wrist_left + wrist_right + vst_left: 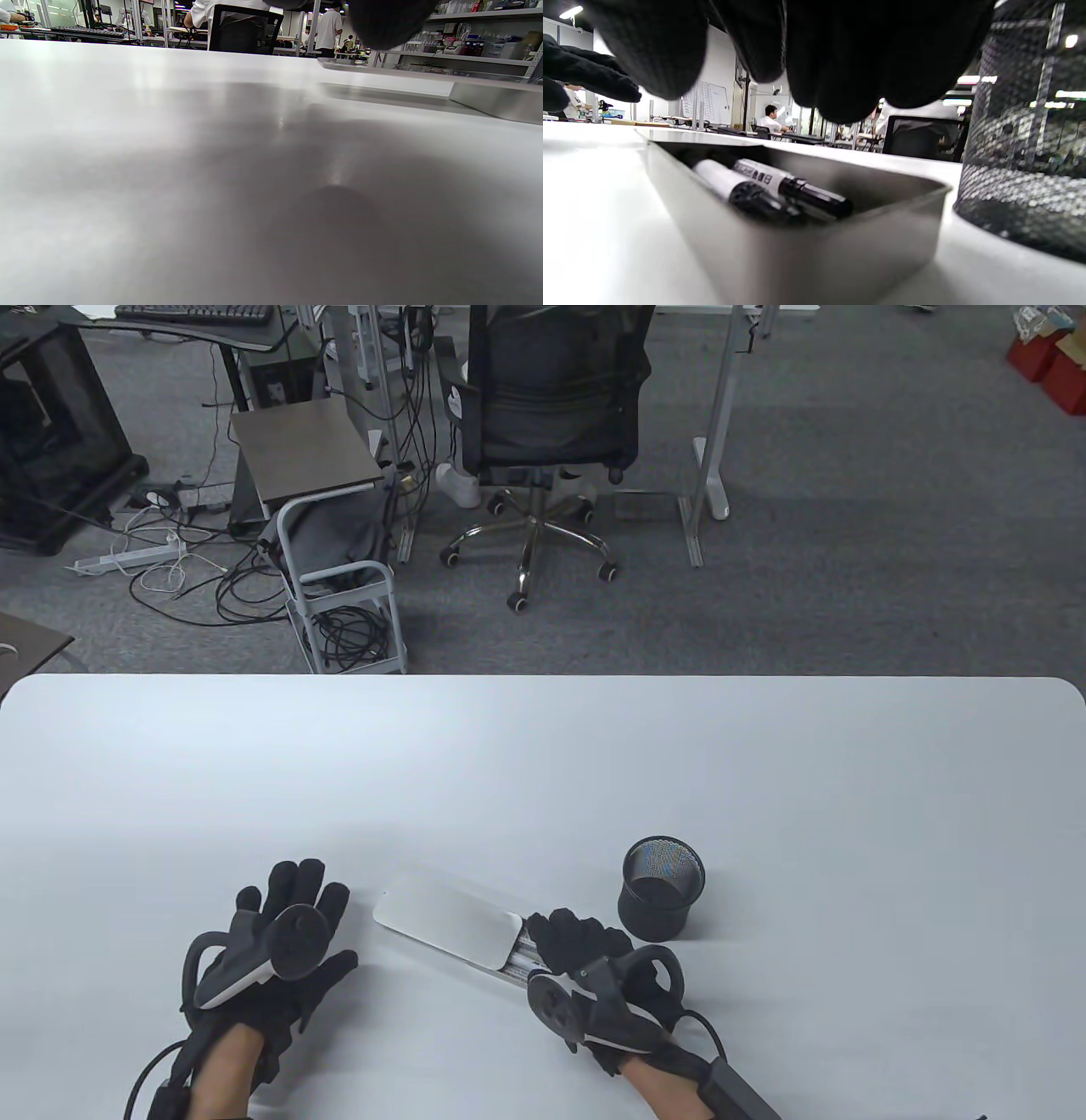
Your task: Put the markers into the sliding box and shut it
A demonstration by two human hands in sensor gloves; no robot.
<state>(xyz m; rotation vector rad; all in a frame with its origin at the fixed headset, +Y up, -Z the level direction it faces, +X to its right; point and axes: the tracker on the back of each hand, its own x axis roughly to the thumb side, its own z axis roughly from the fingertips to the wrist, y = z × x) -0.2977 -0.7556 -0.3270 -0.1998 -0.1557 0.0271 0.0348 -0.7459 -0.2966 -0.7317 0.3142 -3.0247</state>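
Observation:
The sliding box lies slantwise near the table's front edge, its white lid pulled back so that the right end is uncovered. Two white markers with black caps lie side by side in the metal tray; in the table view their ends peek out beside the lid. My right hand hovers over that uncovered end with loosely curled fingers that hold nothing. My left hand lies flat on the table left of the box, fingers spread, apart from it. The left wrist view shows the box side.
A black mesh pen cup stands upright just right of the box, close to my right hand; it also fills the right side of the right wrist view. The white table stretches far beyond. An office chair stands past its far edge.

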